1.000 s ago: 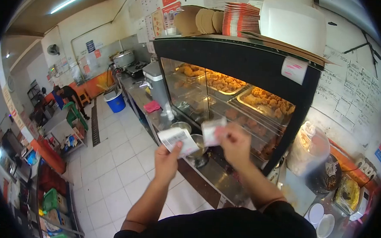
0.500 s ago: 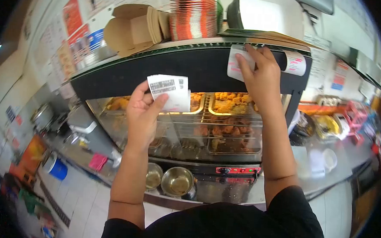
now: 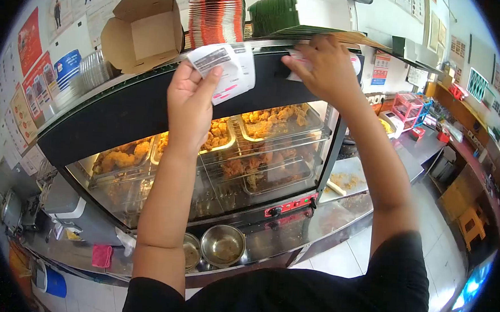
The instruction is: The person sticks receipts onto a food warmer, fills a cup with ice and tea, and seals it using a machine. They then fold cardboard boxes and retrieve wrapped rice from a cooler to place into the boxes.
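Printed paper slips (image 3: 232, 70) with pink marks are pinched between the thumb and fingers of my left hand (image 3: 193, 99), in front of the display case's black top panel (image 3: 122, 110). My right hand (image 3: 328, 67) is raised at the panel's right part, its fingers bent over another white slip (image 3: 300, 65) with pink print, which they partly cover. Whether that slip is held or only touched is hard to see. Fried food (image 3: 274, 120) lies on trays behind the glass, below both hands.
Above the case stand an open brown box (image 3: 149, 32), stacked red-and-white cartons (image 3: 215, 16) and green-edged packaging (image 3: 271, 13). Metal bowls (image 3: 222, 245) and a pink cloth (image 3: 102, 255) are on the counter below. A pink rack (image 3: 406, 107) stands at the right.
The view has turned to the right. My left hand has risen with its slips, which now fan apart more. My right hand still reaches to the panel and covers more of the slip there.
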Demonstrator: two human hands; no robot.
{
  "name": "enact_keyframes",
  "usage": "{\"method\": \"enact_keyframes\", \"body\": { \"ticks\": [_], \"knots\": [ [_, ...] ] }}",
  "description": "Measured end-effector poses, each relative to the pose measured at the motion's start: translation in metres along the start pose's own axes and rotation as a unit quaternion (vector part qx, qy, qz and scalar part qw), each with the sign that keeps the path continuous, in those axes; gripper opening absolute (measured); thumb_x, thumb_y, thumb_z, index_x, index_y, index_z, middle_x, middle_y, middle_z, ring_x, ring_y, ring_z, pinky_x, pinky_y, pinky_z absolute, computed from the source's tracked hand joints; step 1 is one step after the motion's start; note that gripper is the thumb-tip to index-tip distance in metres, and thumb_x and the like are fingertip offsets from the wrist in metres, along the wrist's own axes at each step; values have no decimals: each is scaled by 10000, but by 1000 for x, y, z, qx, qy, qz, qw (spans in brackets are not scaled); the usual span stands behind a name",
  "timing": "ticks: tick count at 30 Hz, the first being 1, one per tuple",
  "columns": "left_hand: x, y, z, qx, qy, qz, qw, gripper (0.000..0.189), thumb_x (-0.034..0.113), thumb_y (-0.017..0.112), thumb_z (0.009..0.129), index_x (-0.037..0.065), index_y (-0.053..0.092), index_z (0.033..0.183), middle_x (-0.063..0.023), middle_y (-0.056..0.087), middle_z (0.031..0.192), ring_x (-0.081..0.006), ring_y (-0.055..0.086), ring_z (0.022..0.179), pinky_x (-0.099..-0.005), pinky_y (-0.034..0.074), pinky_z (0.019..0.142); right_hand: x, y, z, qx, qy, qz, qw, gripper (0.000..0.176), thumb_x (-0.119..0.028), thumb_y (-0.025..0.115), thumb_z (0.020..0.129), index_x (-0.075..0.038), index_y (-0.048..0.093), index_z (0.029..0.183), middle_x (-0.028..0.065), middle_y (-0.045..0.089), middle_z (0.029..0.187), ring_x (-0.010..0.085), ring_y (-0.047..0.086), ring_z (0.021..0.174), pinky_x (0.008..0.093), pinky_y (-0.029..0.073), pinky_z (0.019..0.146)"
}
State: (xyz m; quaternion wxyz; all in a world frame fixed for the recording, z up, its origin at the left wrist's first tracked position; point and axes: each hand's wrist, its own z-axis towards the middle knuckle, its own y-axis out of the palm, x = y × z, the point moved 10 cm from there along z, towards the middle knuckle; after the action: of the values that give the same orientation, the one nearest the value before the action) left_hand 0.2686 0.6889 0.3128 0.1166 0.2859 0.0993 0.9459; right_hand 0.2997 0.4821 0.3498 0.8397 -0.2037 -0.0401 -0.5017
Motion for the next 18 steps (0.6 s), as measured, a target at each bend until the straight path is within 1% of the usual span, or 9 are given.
{"method": "enact_keyframes", "body": {
  "ticks": [2,5,7,8,10,11,14,16,18],
  "knots": [
    [-5,4,1,-1,-3,-10,1000,266,9,559,901,-19,505,1160,-120,630,1105,-151,602,1009,-300,477,894,-2,-8,-9,11,10,-44,999,521,-566,525,847,-63,656,888,146,604,932,327,526,1000,476,417,826],
    [-21,10,4,-7,-34,-41,999,267,6,558,899,-14,506,1160,-113,631,1106,-146,598,1012,-300,467,905,-14,-29,-7,40,25,-50,998,513,-529,573,840,-32,626,953,156,609,875,327,557,928,459,433,802],
    [-27,19,4,-10,-39,-41,998,258,5,557,899,-13,512,1153,-110,632,1105,-145,596,1016,-302,466,906,-16,-32,-3,75,89,320,940,389,-364,652,848,-15,566,996,107,612,782,221,583,762,356,460,698],
    [-32,24,4,-16,-47,-40,998,250,5,556,899,-12,517,1145,-108,633,1105,-144,594,1020,-304,465,907,-19,-28,-1,74,88,322,940,389,-364,652,848,-15,566,996,107,612,782,221,583,762,356,460,698],
    [-40,25,7,-12,-49,-39,998,311,-5,551,899,-19,465,1198,-127,638,1086,-152,610,987,-298,487,865,-6,25,-5,-14,223,581,782,258,-167,663,855,-23,519,1013,44,605,724,98,539,633,247,433,588],
    [-37,17,9,7,-29,9,1000,360,-15,549,897,-15,422,1234,-142,643,1065,-157,620,963,-291,496,840,-6,33,-2,-9,213,619,756,134,-85,626,869,-25,518,923,9,604,732,38,508,633,200,404,553],
    [-10,4,9,53,29,105,993,537,-49,552,884,22,280,1342,-191,661,996,-160,644,882,-272,513,772,0,49,-4,2,243,626,741,102,-97,612,884,-21,550,910,14,610,735,58,527,626,223,417,546],
    [-11,-4,12,47,36,148,987,502,-25,569,881,-6,344,1330,-186,669,974,-140,645,837,-255,509,738,1,58,-8,5,257,607,752,104,-107,602,881,-11,621,915,25,615,718,69,532,620,242,425,548],
    [-13,-8,14,45,17,220,974,444,-8,580,877,-28,412,1287,-175,673,963,-125,641,810,-245,505,714,-1,58,-7,-28,235,489,839,166,-113,585,868,-12,671,969,41,630,702,81,539,612,263,438,560]
  ]
}}
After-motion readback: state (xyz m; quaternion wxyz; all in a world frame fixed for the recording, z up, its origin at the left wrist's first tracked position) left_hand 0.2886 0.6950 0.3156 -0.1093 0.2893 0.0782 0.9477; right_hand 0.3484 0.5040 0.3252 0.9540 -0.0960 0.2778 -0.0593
